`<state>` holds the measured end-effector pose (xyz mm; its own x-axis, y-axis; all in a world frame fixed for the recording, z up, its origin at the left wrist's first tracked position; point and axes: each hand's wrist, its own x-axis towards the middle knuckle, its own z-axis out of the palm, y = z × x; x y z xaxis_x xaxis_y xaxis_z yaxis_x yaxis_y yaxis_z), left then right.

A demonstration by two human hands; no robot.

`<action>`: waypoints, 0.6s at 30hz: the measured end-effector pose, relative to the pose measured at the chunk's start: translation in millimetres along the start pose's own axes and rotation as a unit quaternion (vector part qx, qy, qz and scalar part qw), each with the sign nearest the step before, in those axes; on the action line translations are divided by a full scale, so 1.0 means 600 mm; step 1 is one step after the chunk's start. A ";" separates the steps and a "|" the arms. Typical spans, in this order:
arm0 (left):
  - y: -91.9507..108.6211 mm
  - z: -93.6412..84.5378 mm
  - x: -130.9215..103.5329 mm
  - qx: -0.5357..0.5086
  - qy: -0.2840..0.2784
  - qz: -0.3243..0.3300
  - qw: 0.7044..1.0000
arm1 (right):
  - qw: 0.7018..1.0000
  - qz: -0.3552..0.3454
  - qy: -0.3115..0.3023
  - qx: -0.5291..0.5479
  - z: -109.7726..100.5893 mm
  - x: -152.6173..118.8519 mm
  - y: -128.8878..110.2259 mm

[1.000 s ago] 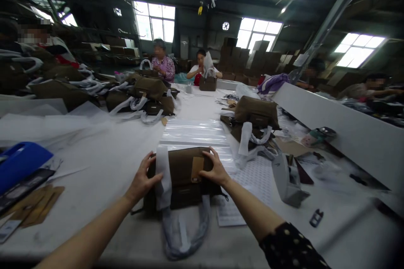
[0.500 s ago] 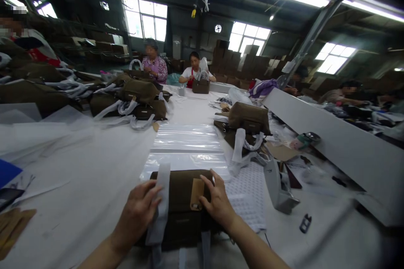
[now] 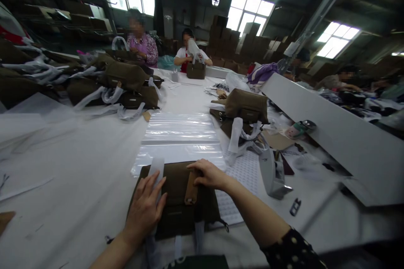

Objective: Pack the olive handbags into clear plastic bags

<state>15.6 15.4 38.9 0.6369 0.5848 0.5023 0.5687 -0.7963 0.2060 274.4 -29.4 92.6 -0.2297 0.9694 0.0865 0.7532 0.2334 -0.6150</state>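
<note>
In front of me an olive-brown handbag (image 3: 176, 227) lies on the white table, its handle (image 3: 157, 165) wrapped in pale film. My left hand (image 3: 147, 204) rests over this handle and the bag's left side, fingers spread and stretched out. At the top of the bag, my right hand (image 3: 208, 174) has its thumb and fingers closed on the upper part of a brown tag (image 3: 190, 191). The tag's top is partly hidden by those fingers. Touching or close behind the bag, shiny clear plastic bags (image 3: 179, 134) lie flat.
To the right stand more olive-brown bags (image 3: 249, 107), a grey tape dispenser (image 3: 272, 174), small dark thread snips (image 3: 295, 207) and a bottle (image 3: 299, 128). A bag pile (image 3: 123, 76) covers the left back. A long white board (image 3: 331, 134) edges the right. Co-workers sit beyond.
My right hand has closed over the tag's top, which now tilts. My left hand's fingers have spread flatter across the wrapped handle. The view has shifted, showing the bag's lower edge.
</note>
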 end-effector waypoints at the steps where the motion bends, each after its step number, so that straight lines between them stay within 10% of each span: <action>1: -0.002 0.000 -0.001 -0.005 0.003 0.001 1.000 | 1.000 -0.015 -0.005 0.013 -0.010 0.000 -0.002; 7: -0.007 0.000 -0.005 -0.027 0.005 0.006 1.000 | 0.988 -0.147 0.001 0.042 -0.064 -0.013 -0.011; 12: -0.002 -0.002 -0.002 -0.027 0.001 0.004 1.000 | 0.975 -0.212 -0.005 -0.059 -0.042 -0.008 0.035; 15: 0.001 -0.011 0.006 -0.014 -0.020 0.002 1.000 | 0.972 -0.190 -0.009 -0.137 -0.019 -0.009 0.048; 18: 0.003 -0.021 0.014 0.000 -0.044 -0.003 0.999 | 0.982 -0.083 0.126 -0.117 0.001 -0.028 0.019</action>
<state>15.4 17.2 53.9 0.6768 0.6001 0.4263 0.5722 -0.7933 0.2083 286.6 -42.7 83.6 -0.2236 0.8982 0.3786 0.8461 0.3717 -0.3821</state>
